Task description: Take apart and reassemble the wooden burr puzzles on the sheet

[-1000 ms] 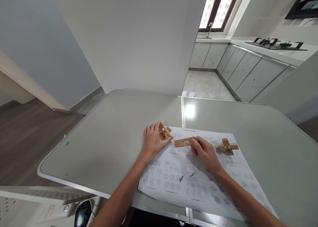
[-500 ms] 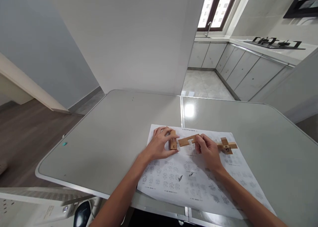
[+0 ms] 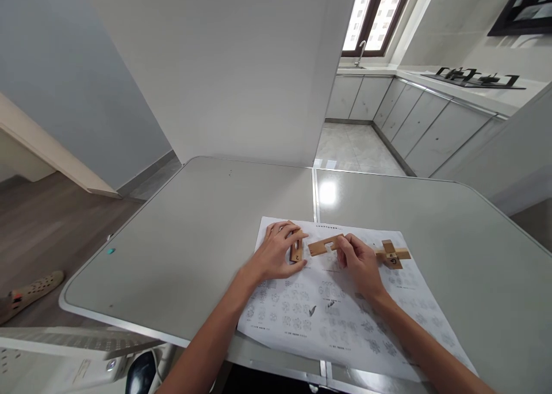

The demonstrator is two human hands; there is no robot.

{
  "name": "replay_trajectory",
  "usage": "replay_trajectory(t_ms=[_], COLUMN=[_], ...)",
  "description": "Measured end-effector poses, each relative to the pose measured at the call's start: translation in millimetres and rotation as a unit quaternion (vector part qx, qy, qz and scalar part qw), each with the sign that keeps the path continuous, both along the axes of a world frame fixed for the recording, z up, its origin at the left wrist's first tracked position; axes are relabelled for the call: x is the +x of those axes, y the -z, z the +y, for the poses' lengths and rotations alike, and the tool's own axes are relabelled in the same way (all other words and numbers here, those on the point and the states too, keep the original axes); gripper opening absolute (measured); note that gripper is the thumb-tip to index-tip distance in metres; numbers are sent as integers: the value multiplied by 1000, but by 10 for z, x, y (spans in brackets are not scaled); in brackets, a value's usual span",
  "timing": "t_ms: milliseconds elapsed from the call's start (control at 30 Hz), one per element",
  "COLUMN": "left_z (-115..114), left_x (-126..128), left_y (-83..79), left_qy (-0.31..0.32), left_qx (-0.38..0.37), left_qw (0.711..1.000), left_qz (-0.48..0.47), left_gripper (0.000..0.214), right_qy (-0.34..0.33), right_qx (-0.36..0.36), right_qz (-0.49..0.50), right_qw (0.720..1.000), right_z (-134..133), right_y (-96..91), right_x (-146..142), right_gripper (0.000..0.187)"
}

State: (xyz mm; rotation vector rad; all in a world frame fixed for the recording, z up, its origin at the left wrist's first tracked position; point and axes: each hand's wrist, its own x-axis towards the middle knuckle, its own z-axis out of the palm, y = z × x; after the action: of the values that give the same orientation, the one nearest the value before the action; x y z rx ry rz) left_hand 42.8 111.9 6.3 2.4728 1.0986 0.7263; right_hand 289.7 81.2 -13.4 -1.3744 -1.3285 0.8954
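My left hand (image 3: 276, 251) is curved round a notched wooden puzzle piece marked 2 (image 3: 296, 252), gripping its ends between the thumb and the fingertips. That piece rests upright-on-page over the printed sheet, its upper part partly covered by fingers. To its right, my right hand (image 3: 360, 261) pinches one end of a flat wooden puzzle piece (image 3: 319, 247) with a notch in its long edge. The free end of this piece points toward my left hand, a small gap apart. Beyond my right hand lies a cross-shaped wooden assembly (image 3: 391, 255) with a letter G on it.
A large white sheet (image 3: 297, 339) with printed diagrams lies under both hands on the grey folding table (image 3: 185, 238). A small teal object (image 3: 111, 251) is near the left edge. A person's foot in a clog (image 3: 38, 287) shows on the floor at left.
The piece in my left hand has turned slightly, and its slot now shows. My right hand holds its piece in nearly the same place. A foot has come into view at left.
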Motion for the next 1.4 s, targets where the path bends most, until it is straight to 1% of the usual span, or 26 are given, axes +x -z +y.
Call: replay_trajectory(t_ms=[133,300,400,533,633,767,867,933,1067,1167,1333,1400], left_z=[-2,6,3,-16,-33,-37,-30,-24,-14,-7,-1,-1], left_x=[-12,-19,8,75,115,130,128,125,119,116,114,116], left_y=[9,-21,-39,-27,3,48,68,76,100,121,122,114], left_qy=[-7,2,-3,-7,4,-5,-22,-30,-43,-68,-115,-126], left_qx=[21,45,57,76,79,72,72,73,75,70,67,69], left_qw=[1000,999,997,995,995,997,997,996,996,995,991,990], left_qz=[-8,-23,-46,-64,-58,-41,-34,-31,-15,-7,-11,-11], left_gripper=[72,71,57,20,10,15,12,11,10,8,19,17], right_qy=[-11,-55,-74,-99,-120,-122,-111,-99,-76,-73,-82,-83], right_qx=[2,8,10,17,21,8,2,8,32,36,41,43], right_qz=[-29,-68,-77,-86,-89,-98,-94,-79,-60,-61,-78,-82], right_qw=[1000,996,994,991,989,988,989,992,995,995,993,992], right_z=[-11,-43,-53,-49,-47,-48,-42,-36,-28,-31,-36,-37], right_y=[-31,-77,-77,-58,-50,-52,-31,0,58,60,39,35], right_x=[-16,-62,-82,-83,-82,-96,-102,-99,-87,-84,-89,-91], right_gripper=[50,46,43,44,44,42,37,31,31,28,24,24])
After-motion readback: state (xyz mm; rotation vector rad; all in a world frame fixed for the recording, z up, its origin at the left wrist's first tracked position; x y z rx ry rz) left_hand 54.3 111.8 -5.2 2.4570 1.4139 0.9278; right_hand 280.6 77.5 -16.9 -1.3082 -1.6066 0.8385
